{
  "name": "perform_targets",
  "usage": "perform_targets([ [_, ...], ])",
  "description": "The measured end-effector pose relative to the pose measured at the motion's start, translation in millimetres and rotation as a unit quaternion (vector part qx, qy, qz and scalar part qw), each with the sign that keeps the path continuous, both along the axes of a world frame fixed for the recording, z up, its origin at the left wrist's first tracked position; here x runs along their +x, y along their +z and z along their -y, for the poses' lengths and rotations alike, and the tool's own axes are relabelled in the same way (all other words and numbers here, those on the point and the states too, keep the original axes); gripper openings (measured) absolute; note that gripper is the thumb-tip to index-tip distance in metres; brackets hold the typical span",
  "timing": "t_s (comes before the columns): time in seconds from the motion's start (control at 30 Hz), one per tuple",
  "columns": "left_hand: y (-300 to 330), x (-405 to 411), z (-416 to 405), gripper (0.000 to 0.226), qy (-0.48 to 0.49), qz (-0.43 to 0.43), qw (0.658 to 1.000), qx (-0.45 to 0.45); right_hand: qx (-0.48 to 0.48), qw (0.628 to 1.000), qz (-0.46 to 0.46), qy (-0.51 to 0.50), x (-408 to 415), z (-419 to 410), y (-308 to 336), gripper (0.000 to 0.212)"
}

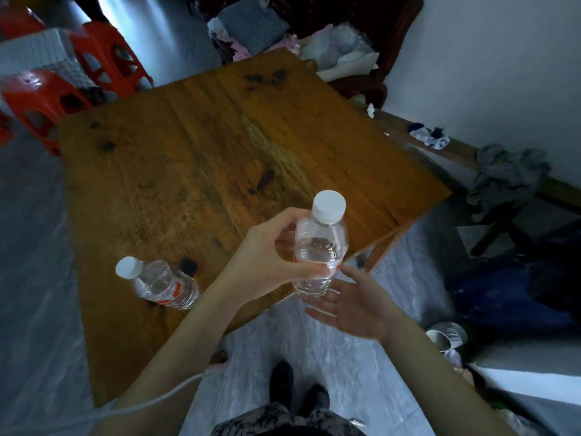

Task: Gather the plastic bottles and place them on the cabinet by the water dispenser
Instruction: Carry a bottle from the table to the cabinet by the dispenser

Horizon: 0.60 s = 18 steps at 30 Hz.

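My left hand [267, 256] grips a clear plastic bottle [320, 243] with a white cap and a red label, held upright above the near right corner of the wooden table [220, 146]. My right hand [349, 303] is open, palm up, just under the bottle's base, fingers spread. Whether it touches the bottle I cannot tell. A second clear bottle [160, 283] with a white cap stands on the table near its front edge, to the left of my left arm.
Red plastic stools [47, 99] stand at the far left. A chair piled with cloth and bags [298, 42] is behind the table. A grey garment [506, 177] hangs over a bench at right. A metal cup [446, 333] sits on the floor at right.
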<state>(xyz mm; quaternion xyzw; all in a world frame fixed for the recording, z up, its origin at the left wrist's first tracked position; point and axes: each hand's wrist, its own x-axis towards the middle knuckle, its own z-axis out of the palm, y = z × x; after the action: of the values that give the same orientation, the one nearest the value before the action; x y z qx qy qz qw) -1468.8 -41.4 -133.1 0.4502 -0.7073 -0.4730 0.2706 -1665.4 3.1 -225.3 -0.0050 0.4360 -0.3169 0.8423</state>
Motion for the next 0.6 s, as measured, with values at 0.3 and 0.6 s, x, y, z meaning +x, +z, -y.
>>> perform_targets([
  [0.3, 10.3, -61.8, -18.6, 0.068, -0.086, -0.02, 0.996, 0.004, -0.03, 0.995, -0.003, -0.095, -58.5, -47.9, 13.6, 0.056],
  [0.6, 10.1, -128.0, -46.8, 0.07, -0.207, -0.056, 0.977, -0.01, -0.04, 0.969, -0.036, -0.242, -94.1, -120.8, 26.2, 0.055],
])
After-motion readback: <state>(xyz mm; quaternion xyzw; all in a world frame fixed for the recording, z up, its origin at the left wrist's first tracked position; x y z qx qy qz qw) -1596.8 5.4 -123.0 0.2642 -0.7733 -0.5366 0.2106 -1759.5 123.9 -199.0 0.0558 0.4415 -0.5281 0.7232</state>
